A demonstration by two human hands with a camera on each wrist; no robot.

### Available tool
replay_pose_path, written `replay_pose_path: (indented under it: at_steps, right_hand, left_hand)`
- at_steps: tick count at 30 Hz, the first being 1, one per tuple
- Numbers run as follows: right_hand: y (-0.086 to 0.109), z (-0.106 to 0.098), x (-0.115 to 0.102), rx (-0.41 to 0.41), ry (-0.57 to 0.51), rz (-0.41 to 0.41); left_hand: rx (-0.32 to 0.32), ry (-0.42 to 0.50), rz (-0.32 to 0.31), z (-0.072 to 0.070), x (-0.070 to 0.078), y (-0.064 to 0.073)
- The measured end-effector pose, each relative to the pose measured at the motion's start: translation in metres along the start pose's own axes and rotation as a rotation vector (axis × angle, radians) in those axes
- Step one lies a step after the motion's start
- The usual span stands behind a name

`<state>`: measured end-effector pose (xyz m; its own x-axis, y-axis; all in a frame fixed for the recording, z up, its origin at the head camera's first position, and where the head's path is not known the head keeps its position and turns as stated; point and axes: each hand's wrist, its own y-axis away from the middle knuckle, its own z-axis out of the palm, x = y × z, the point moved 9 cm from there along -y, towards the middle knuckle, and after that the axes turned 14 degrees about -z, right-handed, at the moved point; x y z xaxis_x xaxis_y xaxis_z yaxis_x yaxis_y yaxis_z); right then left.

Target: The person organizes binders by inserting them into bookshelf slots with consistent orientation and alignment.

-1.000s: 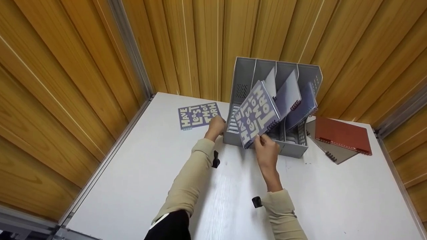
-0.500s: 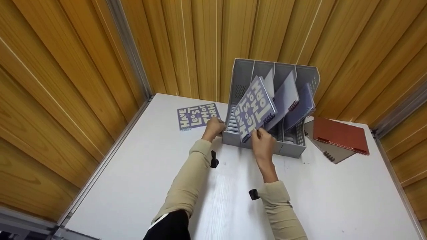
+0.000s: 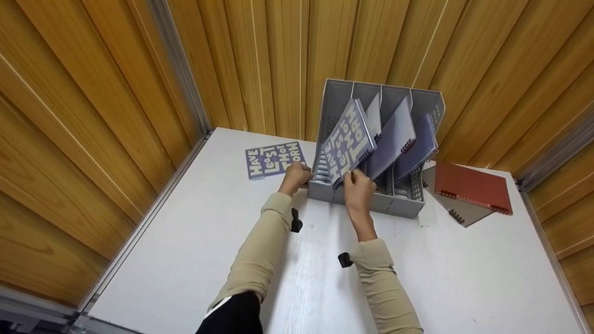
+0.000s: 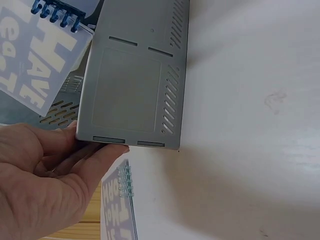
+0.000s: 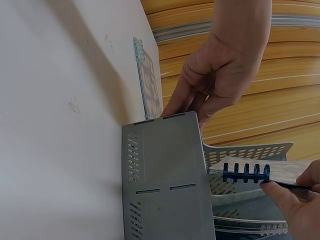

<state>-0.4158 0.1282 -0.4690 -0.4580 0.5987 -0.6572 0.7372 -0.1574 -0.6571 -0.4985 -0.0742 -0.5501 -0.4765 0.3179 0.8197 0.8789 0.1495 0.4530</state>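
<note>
The right hand (image 3: 359, 191) pinches a lettered notebook (image 3: 348, 139) by its lower edge, between two groups of dark rings, probably because this grip lets the person guide the notebook by its near side while the upper part leans away. The left hand (image 3: 296, 177) is apart from the right one and grips the front left corner of a grey organiser (image 3: 403, 206), I suppose to steady it against sliding. The lettered notebook is tilted at the leftmost compartment, above the front wall; whether it touches the bottom, I cannot tell. The organiser has four compartments, made by three dividers. Three notebooks lean in the other compartments, one in each: a whitish notebook (image 3: 374, 116) in the second, a pale lilac notebook (image 3: 394, 134) in the third and a blue-violet notebook (image 3: 417, 144) in the fourth; one per slot seems a way to have them separated. Outside, on the white table (image 3: 195, 241), one flat notebook (image 3: 267, 160) with the same lettering lies beside the left hand. On the organiser's other side lie two more, a red notebook (image 3: 473, 188) partly over a grey-beige notebook (image 3: 464, 213). Thus I count seven notebooks in total.
</note>
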Motion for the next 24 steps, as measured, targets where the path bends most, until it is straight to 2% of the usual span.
replay_pose_path:
  at_steps: [4, 9, 18, 24]
  right_hand:
    - [-0.002, 0.007, 0.007, 0.002, 0.001, 0.041]
    - [-0.001, 0.014, 0.014, 0.0, -0.025, 0.096]
    - [-0.011, 0.022, 0.014, 0.016, -0.051, 0.065]
    - [-0.012, 0.036, 0.022, -0.035, -0.025, 0.117]
  left_hand:
    - [-0.003, 0.019, 0.039, 0.0, 0.002, 0.005]
    - [-0.004, 0.009, 0.049, 0.0, 0.001, 0.007]
    - [-0.007, 0.001, 0.037, 0.0, 0.001, 0.007]
    - [0.004, -0.005, 0.048, 0.0, 0.001, 0.007]
